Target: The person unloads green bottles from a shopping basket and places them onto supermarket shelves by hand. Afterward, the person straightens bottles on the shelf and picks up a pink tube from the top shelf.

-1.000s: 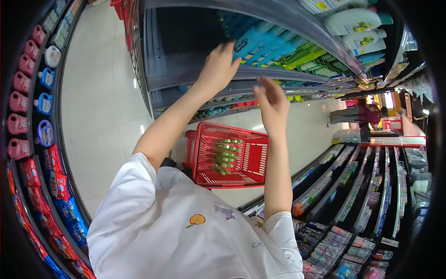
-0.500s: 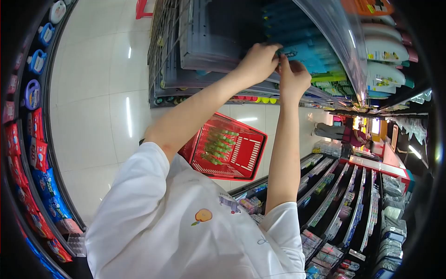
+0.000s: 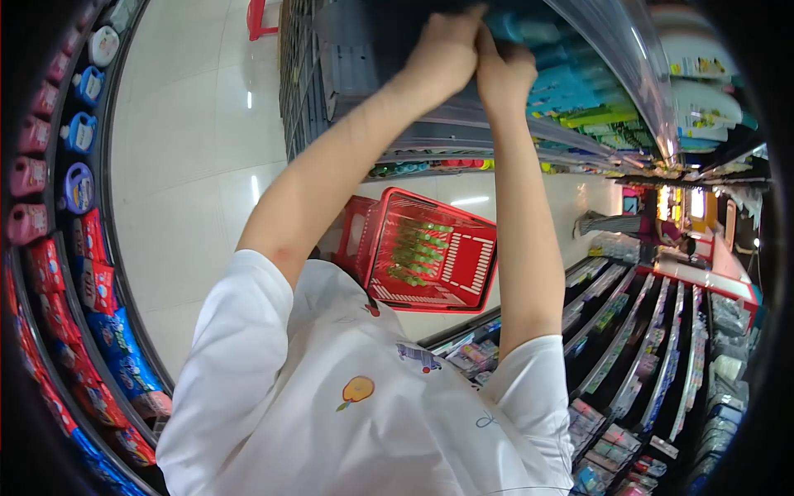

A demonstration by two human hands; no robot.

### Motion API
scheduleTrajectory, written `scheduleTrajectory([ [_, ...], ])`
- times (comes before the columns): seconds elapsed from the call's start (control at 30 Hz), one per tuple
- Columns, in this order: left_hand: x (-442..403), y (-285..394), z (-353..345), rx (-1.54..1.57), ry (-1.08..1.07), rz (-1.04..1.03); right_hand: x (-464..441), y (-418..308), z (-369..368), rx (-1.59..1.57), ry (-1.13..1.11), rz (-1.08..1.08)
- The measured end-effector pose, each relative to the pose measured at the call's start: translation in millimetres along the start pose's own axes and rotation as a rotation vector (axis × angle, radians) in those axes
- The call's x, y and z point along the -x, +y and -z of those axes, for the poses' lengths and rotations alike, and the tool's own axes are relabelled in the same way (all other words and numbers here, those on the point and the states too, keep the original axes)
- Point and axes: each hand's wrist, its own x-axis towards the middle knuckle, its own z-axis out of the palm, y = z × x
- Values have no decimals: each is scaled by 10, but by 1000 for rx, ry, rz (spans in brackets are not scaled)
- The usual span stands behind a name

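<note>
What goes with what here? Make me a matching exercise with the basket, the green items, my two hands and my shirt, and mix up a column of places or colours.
1. Basket
2. Green items
3. Left hand and right hand
4. Shirt

A. Inside the basket
B. White, with printed pictures
C. Close together at the shelf
D. Red

Right pairs: 1-D, 2-A, 3-C, 4-B

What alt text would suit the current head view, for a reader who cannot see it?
A person's left hand and right hand, close together and blurred, reach into a shelf beside blue packs. Below, a red basket holds green items in a shop aisle.
</note>
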Motion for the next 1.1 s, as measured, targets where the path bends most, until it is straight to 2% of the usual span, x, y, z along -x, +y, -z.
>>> scheduleTrajectory([
  [0.07,-265,-78,55,-16,-210,267,-279,204,-148,21,-84,-53],
  [0.13,-319,-755,-271,-604,-11,-83,-315,51,-280,-382,-264,-212],
  [0.2,-399,-991,-248,-860,115,-358,-398,85,-513,-323,-81,-62],
  [0.27,-663,-1032,-106,-631,-129,-200,-517,203,-778,-726,-92,67],
  [0.33,-875,-1049,-50,-589,-248,-180,-496,52,-772,-806,-25,154],
  [0.4,-1066,-1070,-27,-575,-351,-180,-522,206,-1138,-672,108,167],
  [0.47,-1254,-1144,-23,-562,-451,-177,-185,48,-866,-594,21,90],
  [0.53,-1415,-1190,-55,-551,-540,-166,101,-37,-644,-572,169,201],
  [0.6,-1584,-1235,-117,-532,-617,-153,416,-10,-331,-407,214,317],
  [0.67,-1740,-1278,-162,-510,-686,-138,748,38,15,-489,-9,186],
  [0.83,-2121,-1397,-245,-458,-821,-83,1240,368,436,-468,65,59],
  [1.1,-2345,-1429,-287,-379,-900,-23,1542,519,593,-615,110,-117],
])
